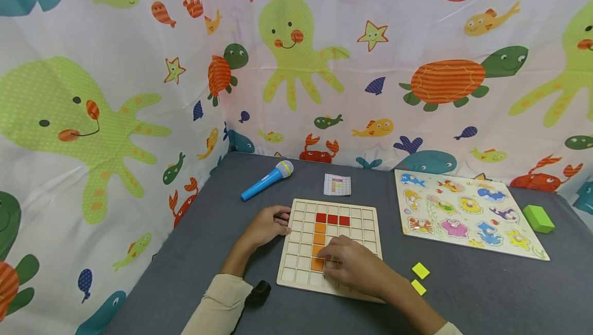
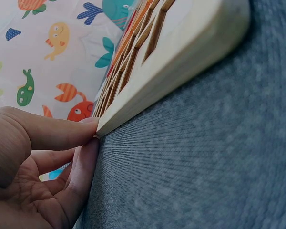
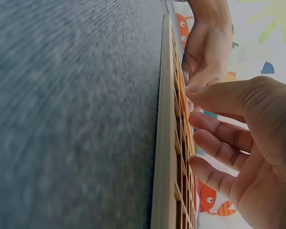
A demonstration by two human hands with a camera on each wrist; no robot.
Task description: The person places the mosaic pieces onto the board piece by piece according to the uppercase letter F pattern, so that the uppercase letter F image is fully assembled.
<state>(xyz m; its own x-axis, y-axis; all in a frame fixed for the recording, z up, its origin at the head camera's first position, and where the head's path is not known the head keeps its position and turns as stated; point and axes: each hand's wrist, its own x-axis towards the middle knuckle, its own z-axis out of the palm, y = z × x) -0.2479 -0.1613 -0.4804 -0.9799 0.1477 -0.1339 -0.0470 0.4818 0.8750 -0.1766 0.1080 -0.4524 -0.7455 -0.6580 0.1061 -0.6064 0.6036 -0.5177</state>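
Note:
A wooden grid board lies on the grey table, with three red tiles in a row and a column of several orange tiles below the leftmost one. At the board's left edge, my left hand pinches the rim between thumb and fingers; the left wrist view shows the thumb at the edge. My right hand is over the lower part of the grid, fingertips at the lowest orange tile. In the right wrist view its fingers are loosely bent and spread close over the grid.
Two yellow tiles lie right of the board. Behind it are a small pattern card and a blue toy microphone. A sea-animal puzzle board and a green block are at the right. A printed curtain hangs behind.

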